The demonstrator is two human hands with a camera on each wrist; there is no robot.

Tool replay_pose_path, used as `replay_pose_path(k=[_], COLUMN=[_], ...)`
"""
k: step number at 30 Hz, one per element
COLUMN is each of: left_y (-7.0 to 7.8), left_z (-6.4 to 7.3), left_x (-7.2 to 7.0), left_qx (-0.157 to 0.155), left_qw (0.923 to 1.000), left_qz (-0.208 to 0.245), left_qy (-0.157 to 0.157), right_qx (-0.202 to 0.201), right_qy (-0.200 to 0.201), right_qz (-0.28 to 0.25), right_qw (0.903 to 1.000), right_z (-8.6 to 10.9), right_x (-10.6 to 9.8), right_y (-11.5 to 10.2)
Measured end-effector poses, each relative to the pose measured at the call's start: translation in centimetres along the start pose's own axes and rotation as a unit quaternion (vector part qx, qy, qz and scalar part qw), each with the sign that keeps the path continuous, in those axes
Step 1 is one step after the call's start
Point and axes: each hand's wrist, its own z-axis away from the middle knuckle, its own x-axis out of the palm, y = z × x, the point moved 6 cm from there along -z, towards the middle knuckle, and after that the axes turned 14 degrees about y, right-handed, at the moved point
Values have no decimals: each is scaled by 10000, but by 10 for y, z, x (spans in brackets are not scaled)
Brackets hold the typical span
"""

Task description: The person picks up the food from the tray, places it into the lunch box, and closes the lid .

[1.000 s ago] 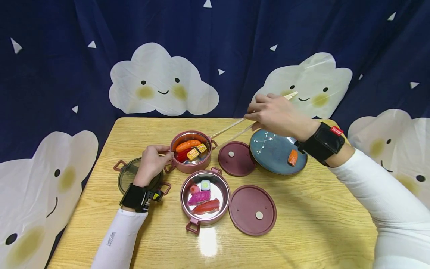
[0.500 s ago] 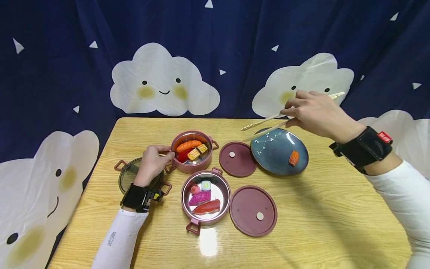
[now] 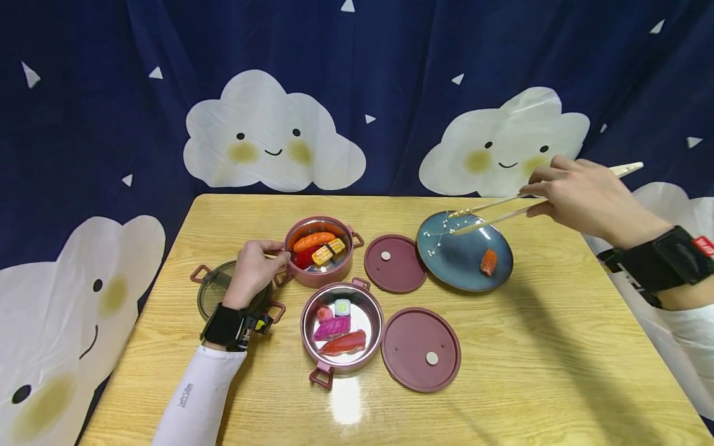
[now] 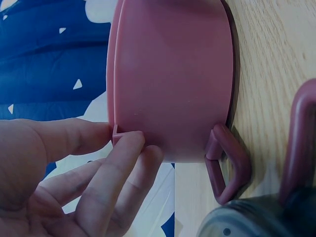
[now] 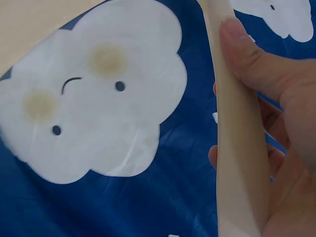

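Holding pale tongs (image 3: 496, 221) with parted tips above the blue plate (image 3: 454, 267), the right hand (image 3: 586, 197) hangs at right; an orange sushi piece (image 3: 488, 262) lies on the plate's near right side. The left hand (image 3: 256, 269) pinches the far pot (image 3: 320, 278) by its edge.

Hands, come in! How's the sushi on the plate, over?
Left hand grips far pot. Right hand holds chopsticks, tips apart, over plate. Sushi untouched. Nothing seen blocking it.
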Motion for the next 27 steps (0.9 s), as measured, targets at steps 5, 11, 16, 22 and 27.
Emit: replay_pose_path(k=[5, 11, 16, 22, 27], left_y=[0, 1, 2, 2, 3], left_z=[0, 1, 1, 1, 1], left_x=[0, 0, 0, 0, 0], left_qx=[-22, -62, -79, -36, -26], left_qw=[10000, 10000, 9999, 10000, 10000], left_qz=[-73, -30, -62, -73, -51], left_qy=[7, -3, -3, -7, -16], right_qx=[207, 450, 534, 493, 503], right_qy=[-200, -647, -772, -679, -629], right_qz=[73, 145, 135, 180, 204], right_qw=[9996, 9968, 9955, 9963, 9965], right_z=[17, 34, 44, 55, 64], right_x=[-1, 4, 9, 11, 11], right_y=[11, 17, 22, 24, 25])
